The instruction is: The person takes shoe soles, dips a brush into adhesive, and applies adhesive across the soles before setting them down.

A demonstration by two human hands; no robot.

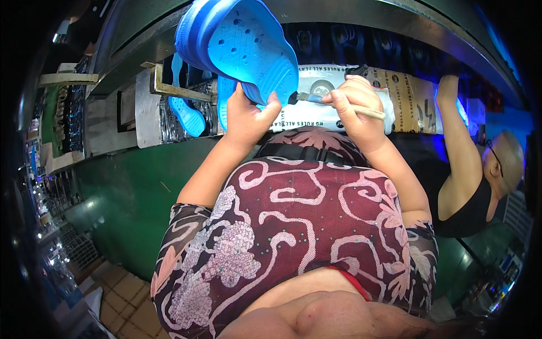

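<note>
A bright blue foam clog (248,51) with small holes is tilted up in my left hand (251,116), which grips its lower edge with the thumb in front. My right hand (357,110) is closed round a paintbrush (370,112) with a pale handle. The brush's dark bristles are at the clog's lower right edge; whether they touch it I cannot tell. Left of my left hand lies a blue sole-shaped piece (188,116), and another blue piece (222,96) is partly hidden behind the clog and my wrist.
White printed wrapping (316,121) and brown printed wrapping (415,101) cover the work surface. A metal bracket (180,92) juts in at left. Beyond, a metal rail (339,12) runs above a row of dark shapes. A co-worker (463,181) reaches in at right.
</note>
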